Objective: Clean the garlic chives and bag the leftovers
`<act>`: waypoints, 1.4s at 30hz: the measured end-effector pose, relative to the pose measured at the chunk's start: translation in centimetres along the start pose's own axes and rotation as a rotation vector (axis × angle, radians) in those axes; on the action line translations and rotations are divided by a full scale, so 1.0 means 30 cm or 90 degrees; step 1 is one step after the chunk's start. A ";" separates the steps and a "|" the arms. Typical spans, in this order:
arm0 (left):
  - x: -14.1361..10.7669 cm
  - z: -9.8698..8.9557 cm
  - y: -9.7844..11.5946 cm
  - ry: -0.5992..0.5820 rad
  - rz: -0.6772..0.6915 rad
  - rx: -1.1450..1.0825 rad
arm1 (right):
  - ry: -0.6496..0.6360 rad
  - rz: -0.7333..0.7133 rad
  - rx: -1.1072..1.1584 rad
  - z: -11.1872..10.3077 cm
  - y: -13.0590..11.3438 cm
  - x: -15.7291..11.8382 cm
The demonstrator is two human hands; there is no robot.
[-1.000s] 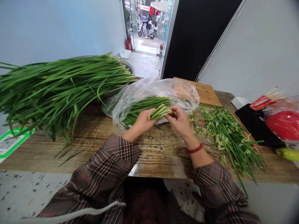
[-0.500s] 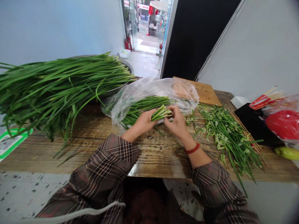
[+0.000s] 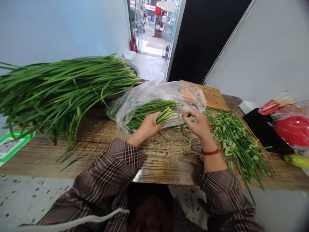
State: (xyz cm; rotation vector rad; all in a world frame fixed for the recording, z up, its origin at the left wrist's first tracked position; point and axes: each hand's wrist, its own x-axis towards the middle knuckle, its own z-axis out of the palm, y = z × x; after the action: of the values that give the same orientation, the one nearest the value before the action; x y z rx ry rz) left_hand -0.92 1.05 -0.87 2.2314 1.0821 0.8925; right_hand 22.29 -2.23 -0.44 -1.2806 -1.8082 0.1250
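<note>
My left hand (image 3: 150, 125) is wrapped round a small bunch of green stalks (image 3: 167, 115), their pale cut ends pointing right. Just right of those ends is my right hand (image 3: 196, 122), its thumb and forefinger curled near each other; whether anything small sits between them is too fine to tell. More long green stalks (image 3: 147, 109) lie in a clear plastic bag (image 3: 154, 88) behind my left hand. A large heap of long green leaves (image 3: 65, 83) rests in a metal bowl at the left. Trimmed leaves and scraps (image 3: 231, 132) are piled at the right.
A wooden board (image 3: 212, 96) lies behind the bag. At the right are a black box (image 3: 263, 129), chopsticks in red wrappers (image 3: 274, 104), a red bundle in plastic (image 3: 293, 130) and a yellow-green object (image 3: 296, 160). A green-edged code card (image 3: 12, 146) lies at the left.
My right hand has moved right, away from the ends of the stalks, and its fingers have parted from them. My left hand keeps its hold in nearly the same spot.
</note>
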 end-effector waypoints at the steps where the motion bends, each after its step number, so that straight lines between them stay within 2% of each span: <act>1: -0.001 0.001 0.001 0.003 -0.005 0.001 | -0.015 -0.010 0.004 -0.010 0.000 0.002; 4: -0.003 0.005 0.005 0.006 -0.020 0.005 | -0.011 -0.044 0.017 -0.012 -0.016 0.006; 7: -0.004 0.008 0.007 0.004 -0.014 0.004 | -0.036 -0.082 0.022 0.019 -0.038 0.003; 10: -0.004 0.007 0.009 0.002 -0.003 0.018 | -0.062 -0.064 0.030 0.065 -0.059 -0.006; 13: -0.004 0.005 0.015 0.008 -0.005 0.025 | -0.016 0.035 0.141 0.119 -0.083 -0.019; 16: -0.005 0.005 0.020 0.015 -0.011 0.019 | 0.057 0.195 0.324 0.166 -0.096 -0.026; 19: -0.005 0.005 0.019 0.020 -0.011 0.024 | 0.133 0.333 0.482 0.176 -0.078 -0.025; 21: -0.001 -0.003 0.017 0.056 -0.015 0.023 | 0.156 0.368 0.515 0.160 -0.056 -0.021; 22: 0.001 -0.010 0.017 0.085 -0.019 0.018 | 0.145 0.361 0.505 0.149 -0.048 -0.019; 24: 0.006 -0.028 0.019 0.158 -0.031 0.004 | 0.065 0.297 0.437 0.132 -0.048 -0.020; 27: 0.012 -0.055 0.024 0.244 -0.030 -0.021 | -0.121 0.114 0.240 0.128 -0.097 -0.032; 30: 0.013 -0.066 0.026 0.276 -0.018 -0.050 | -0.262 -0.045 0.001 0.146 -0.164 -0.050; 32: 0.013 -0.068 0.026 0.282 -0.027 -0.057 | -0.315 -0.089 -0.114 0.155 -0.189 -0.056; 35: 0.013 -0.075 0.027 0.315 -0.040 -0.042 | -0.330 -0.079 -0.152 0.154 -0.183 -0.054; 38: 0.010 -0.082 0.031 0.350 -0.023 -0.001 | -0.256 -0.007 -0.090 0.141 -0.152 -0.046; 40: 0.007 -0.077 0.033 0.316 -0.012 0.037 | -0.202 0.009 -0.038 0.136 -0.137 -0.043; 42: 0.003 -0.060 0.033 0.222 -0.006 0.064 | -0.166 -0.019 0.001 0.139 -0.128 -0.044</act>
State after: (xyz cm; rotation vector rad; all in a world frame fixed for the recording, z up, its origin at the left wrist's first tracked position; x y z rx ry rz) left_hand -1.74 0.83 1.01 2.1986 1.3150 1.2822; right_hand 16.73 -3.44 -1.68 -1.2821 -2.0453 0.2877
